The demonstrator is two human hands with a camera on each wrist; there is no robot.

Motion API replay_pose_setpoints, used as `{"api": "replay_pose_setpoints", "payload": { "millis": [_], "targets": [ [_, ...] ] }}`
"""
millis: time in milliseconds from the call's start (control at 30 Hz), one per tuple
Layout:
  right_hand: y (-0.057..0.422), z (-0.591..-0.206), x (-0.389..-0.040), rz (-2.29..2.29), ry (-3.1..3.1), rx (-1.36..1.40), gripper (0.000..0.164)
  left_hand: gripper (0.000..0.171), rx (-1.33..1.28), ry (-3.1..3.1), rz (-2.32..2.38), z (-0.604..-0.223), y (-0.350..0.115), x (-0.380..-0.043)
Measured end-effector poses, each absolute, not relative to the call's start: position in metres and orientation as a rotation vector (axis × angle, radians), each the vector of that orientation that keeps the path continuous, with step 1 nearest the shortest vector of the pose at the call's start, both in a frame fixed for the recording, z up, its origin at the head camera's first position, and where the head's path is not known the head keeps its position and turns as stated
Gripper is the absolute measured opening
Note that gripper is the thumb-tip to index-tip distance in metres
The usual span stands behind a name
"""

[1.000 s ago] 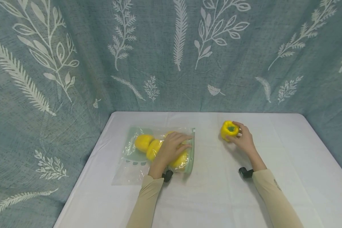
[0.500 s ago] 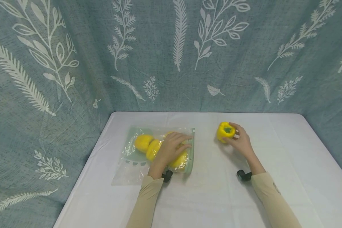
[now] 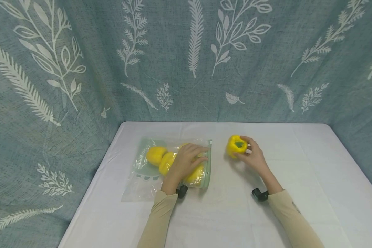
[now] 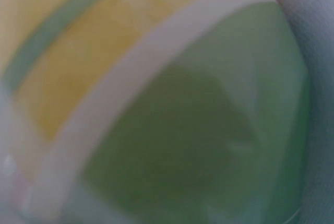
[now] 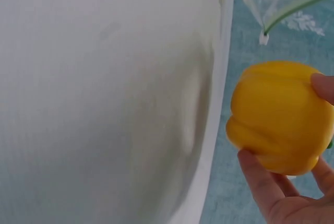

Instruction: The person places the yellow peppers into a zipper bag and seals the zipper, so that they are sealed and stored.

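My right hand (image 3: 254,158) holds a yellow bell pepper (image 3: 232,146) between thumb and fingers, its green stem facing right. The right wrist view shows the fingertips on the side of the pepper (image 5: 279,117), with its shadow falling on the cloth. On the left, a clear zip bag (image 3: 136,189) with a green zip edge lies flat and contains several yellow bell peppers (image 3: 156,155). My left hand (image 3: 186,160) rests over the bag, fingers extended toward the zip edge. In the left wrist view, blurred green and white bag print (image 4: 198,130) fills the picture.
A white cloth (image 3: 229,213) covers the table, whose far edge meets a blue-green curtain (image 3: 179,93) with white leaf patterns. Each wrist carries a small black camera, such as the right wrist camera (image 3: 259,195).
My right hand has moved left and slightly nearer with the bell pepper, closing the distance to the bag. The left hand and the bag have stayed in place.
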State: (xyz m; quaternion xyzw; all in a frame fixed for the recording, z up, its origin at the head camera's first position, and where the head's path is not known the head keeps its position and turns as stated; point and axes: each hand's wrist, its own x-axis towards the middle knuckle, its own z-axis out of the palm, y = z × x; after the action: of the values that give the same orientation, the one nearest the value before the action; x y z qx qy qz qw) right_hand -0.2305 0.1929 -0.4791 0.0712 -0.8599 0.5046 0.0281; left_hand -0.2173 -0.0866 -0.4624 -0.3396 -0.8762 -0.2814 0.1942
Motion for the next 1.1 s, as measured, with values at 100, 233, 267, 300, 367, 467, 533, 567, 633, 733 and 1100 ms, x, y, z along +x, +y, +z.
{"api": "replay_pose_setpoints", "payload": {
  "millis": [100, 233, 267, 300, 367, 467, 533, 567, 633, 733, 1100],
  "targets": [
    [0.188, -0.48, -0.229, 1.58, -2.655, 0.231, 0.071, 0.033, -0.949, -2.457, -0.792, -0.463, -0.087, -0.217],
    [0.18, -0.48, -0.226, 1.595, -2.666, 0.235, 0.071, 0.032, -0.949, -2.452, -0.794, -0.463, -0.087, -0.217],
    [0.178, -0.48, -0.226, 1.597, -2.669, 0.237, 0.071, 0.032, -0.95, -2.45, -0.797, -0.464, -0.087, -0.217],
    [0.176, -0.48, -0.225, 1.604, -2.67, 0.237, 0.071, 0.032, -0.949, -2.45, -0.799, -0.464, -0.087, -0.217],
    [0.172, -0.48, -0.224, 1.62, -2.673, 0.249, 0.07, 0.033, -0.948, -2.453, -0.801, -0.464, -0.087, -0.217],
    [0.165, -0.481, -0.223, 1.646, -2.678, 0.26, 0.069, 0.033, -0.946, -2.458, -0.809, -0.463, -0.087, -0.217],
    [0.161, -0.482, -0.221, 1.662, -2.679, 0.271, 0.069, 0.034, -0.946, -2.459, -0.807, -0.462, -0.087, -0.217],
    [0.16, -0.483, -0.22, 1.665, -2.679, 0.274, 0.069, 0.034, -0.946, -2.459, -0.808, -0.462, -0.087, -0.217],
    [0.156, -0.484, -0.219, 1.677, -2.673, 0.287, 0.068, 0.034, -0.946, -2.46, -0.803, -0.462, -0.086, -0.218],
    [0.153, -0.486, -0.217, 1.69, -2.666, 0.315, 0.066, 0.034, -0.948, -2.457, -0.803, -0.463, -0.087, -0.218],
    [0.142, -0.48, -0.208, 1.813, -2.653, 0.292, 0.064, 0.034, -0.938, -2.458, -0.781, -0.463, -0.087, -0.218]
  ]
}}
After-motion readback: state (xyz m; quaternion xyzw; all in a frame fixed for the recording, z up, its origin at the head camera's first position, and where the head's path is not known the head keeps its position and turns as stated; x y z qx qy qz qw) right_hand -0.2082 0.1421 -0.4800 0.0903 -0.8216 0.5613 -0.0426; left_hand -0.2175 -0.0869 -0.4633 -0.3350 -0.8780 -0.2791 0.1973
